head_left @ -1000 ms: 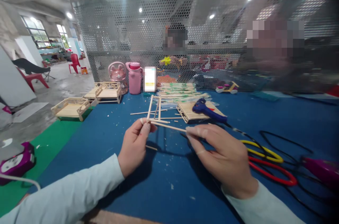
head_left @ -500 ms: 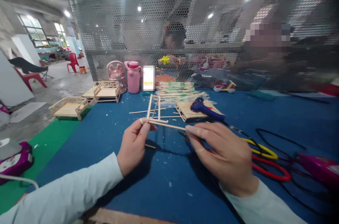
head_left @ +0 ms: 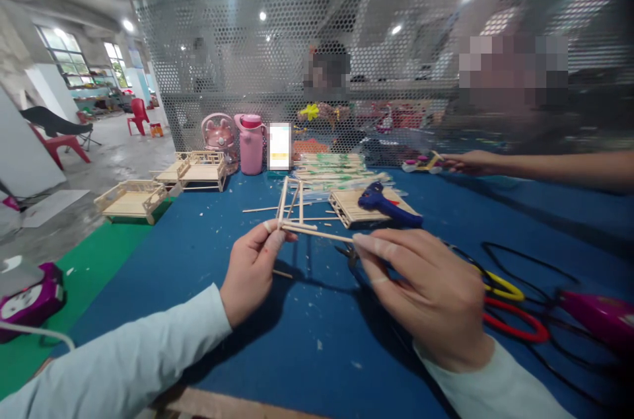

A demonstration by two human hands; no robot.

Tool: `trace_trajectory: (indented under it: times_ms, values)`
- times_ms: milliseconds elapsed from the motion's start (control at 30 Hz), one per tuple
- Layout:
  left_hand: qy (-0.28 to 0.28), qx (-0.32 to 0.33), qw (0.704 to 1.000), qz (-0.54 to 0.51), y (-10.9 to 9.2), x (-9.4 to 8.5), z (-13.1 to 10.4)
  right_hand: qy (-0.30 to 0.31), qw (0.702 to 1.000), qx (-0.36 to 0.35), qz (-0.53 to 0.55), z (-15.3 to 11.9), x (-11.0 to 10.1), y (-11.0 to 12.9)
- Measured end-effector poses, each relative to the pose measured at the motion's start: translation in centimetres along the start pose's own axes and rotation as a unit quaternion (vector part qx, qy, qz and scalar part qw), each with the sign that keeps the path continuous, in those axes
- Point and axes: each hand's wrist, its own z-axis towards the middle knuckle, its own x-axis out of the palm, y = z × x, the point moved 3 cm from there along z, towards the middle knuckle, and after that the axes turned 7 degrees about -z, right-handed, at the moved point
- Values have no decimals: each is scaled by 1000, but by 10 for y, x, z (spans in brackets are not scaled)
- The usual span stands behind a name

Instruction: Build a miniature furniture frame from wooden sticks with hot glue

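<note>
Pinched in the left hand (head_left: 251,277), the angular pale-wood frame (head_left: 282,201) is above the blue table (head_left: 297,333), well inside its near edge; the right hand (head_left: 428,290) grasps 1 thin round wooden stick (head_left: 331,236), best held lightly, unbent.

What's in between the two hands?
In the head view, a thin wooden stick runs between the left hand and the right hand, and part of the small wooden frame pokes out there too.
</note>
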Motion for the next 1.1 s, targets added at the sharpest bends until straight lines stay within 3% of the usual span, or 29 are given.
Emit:
trace_trajectory:
  times_ms: [1100]
  values:
    - [6,0,1000,-9,-2,0,1,5,1000,15,-25,2,0,-1]
